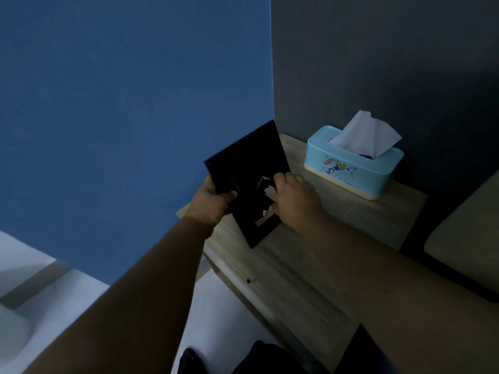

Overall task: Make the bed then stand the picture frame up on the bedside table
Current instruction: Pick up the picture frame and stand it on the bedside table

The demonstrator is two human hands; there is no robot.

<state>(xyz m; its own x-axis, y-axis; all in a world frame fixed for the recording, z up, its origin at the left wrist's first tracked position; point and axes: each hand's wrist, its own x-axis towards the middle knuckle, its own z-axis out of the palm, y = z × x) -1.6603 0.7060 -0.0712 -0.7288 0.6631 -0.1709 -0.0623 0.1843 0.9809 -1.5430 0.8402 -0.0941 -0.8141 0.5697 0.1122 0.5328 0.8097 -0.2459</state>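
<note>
Black picture frame [244, 168] is hanging tilted over the bedside table [348, 211], left hand [213, 197] gripping its edge, right hand [293, 198] fingers pinching at its back stand, so standing it up is looking unfinished, bed-making unverifiable

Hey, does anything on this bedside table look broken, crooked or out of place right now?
The black picture frame isn't standing: both hands hold it tilted, back side toward the camera, its lower corner at the bedside table. The left hand grips its edge; the right hand is at what may be the back stand. The tissue box looks fine.
</note>
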